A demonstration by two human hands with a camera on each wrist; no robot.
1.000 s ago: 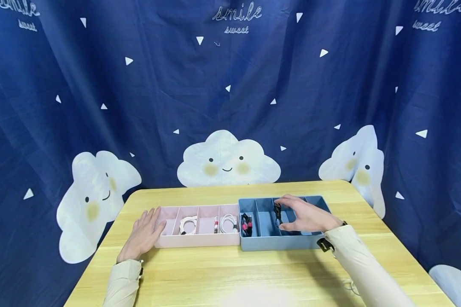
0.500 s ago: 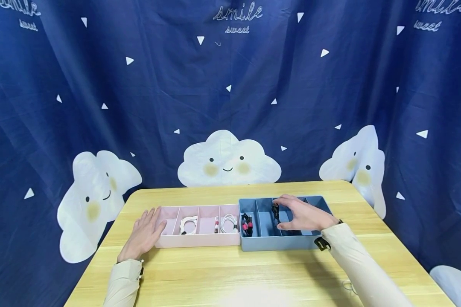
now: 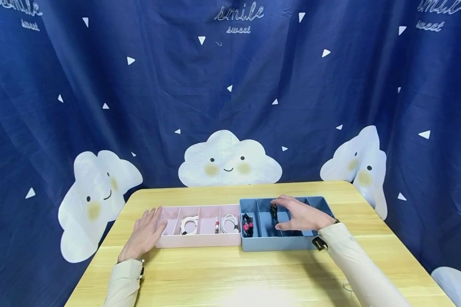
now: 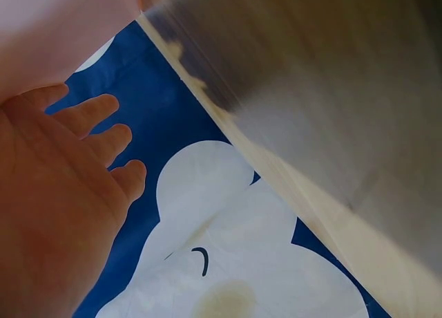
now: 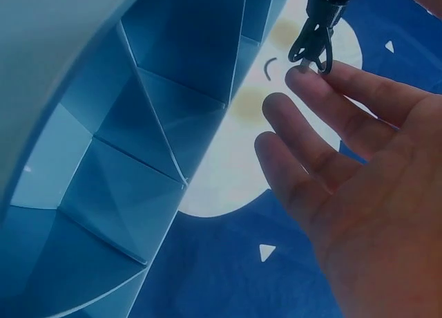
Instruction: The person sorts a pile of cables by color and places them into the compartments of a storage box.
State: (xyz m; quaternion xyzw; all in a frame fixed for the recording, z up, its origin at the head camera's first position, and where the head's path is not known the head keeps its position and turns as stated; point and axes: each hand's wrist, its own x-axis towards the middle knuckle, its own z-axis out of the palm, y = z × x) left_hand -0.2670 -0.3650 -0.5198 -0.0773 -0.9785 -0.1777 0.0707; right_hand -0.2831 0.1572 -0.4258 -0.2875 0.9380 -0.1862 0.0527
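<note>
My right hand (image 3: 301,215) holds a bundled black cable (image 3: 274,214) between fingers and thumb, above the blue divided box (image 3: 282,244). In the right wrist view the cable (image 5: 320,24) hangs by the fingertips, its loops gathered together. The leftmost blue compartment contains black cables with red ties (image 3: 247,225). My left hand (image 3: 142,234) lies with extended fingers against the left end of the pink divided box (image 3: 197,241), gripping nothing. Coiled white cables (image 3: 189,225) sit in the pink box, one in its second compartment and one in its rightmost.
Both boxes stand end to end on a light wooden table (image 3: 199,277). A small pale loop (image 3: 347,286) lies near the right forearm. Behind the table hangs a dark blue curtain (image 3: 157,85) with white clouds.
My right hand has shifted slightly left with the black cable, over the blue box's second compartment. The left hand keeps its place at the pink box.
</note>
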